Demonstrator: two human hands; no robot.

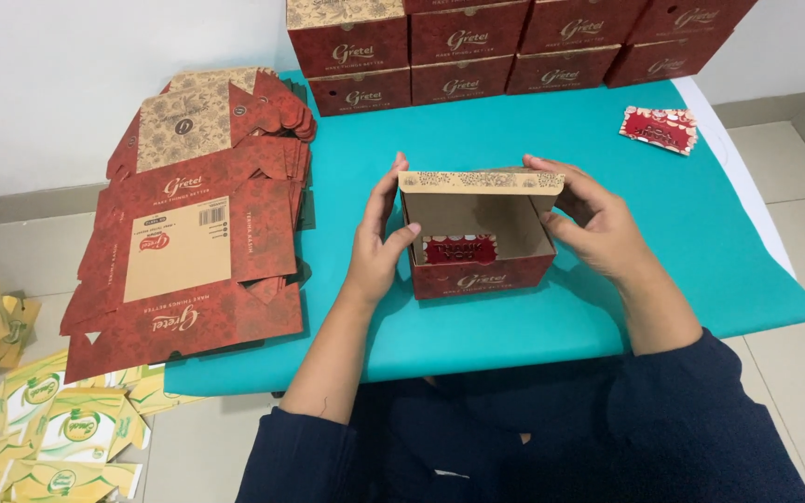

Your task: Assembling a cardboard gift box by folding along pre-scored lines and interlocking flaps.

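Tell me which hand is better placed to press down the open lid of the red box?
Probably the right hand: its fingers already lie on the lid's top edge. The left hand grips the side of the red box, steadying it.

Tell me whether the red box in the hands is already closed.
No, the red box is open: its lid flap stands up between the left hand and right hand, showing a card inside.

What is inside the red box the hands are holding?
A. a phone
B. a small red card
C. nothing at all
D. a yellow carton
B: a small red card lies inside the open red box, which the left hand and right hand hold by its sides.
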